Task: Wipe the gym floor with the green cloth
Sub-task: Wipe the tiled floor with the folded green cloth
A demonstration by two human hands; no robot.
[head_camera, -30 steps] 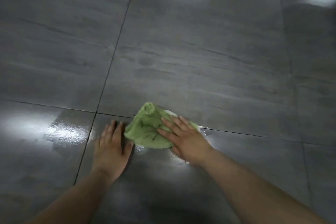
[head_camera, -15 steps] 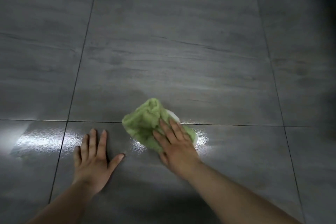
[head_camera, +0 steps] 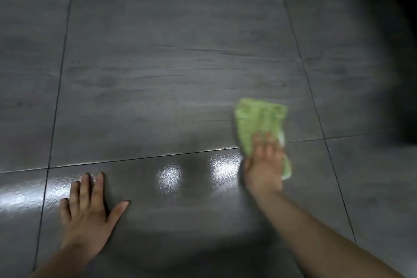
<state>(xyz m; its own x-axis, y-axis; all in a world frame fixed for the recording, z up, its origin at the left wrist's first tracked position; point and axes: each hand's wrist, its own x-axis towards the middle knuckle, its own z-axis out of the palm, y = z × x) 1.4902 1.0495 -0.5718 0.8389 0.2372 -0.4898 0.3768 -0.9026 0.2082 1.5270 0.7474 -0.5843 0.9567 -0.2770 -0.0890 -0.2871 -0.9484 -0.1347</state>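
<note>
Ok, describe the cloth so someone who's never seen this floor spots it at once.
On the grey tiled floor, follow the grout line across to the right. There the green cloth lies crumpled over that line under the right hand. It is the only coloured thing there.

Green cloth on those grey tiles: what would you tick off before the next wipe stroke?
1. The crumpled green terry cloth lies on the glossy grey tiled floor: ok.
2. The right hand presses on the cloth's near end with flat fingers: ok, though blurred.
3. The left hand rests spread on the floor, apart from the cloth: ok.
4. Cloth spread out flat: not ok, it is bunched.
5. The bright shine between the hands, wet or lamp glare: cannot tell.
6. The dark shape at the far right, in the way or not: cannot tell.
</note>
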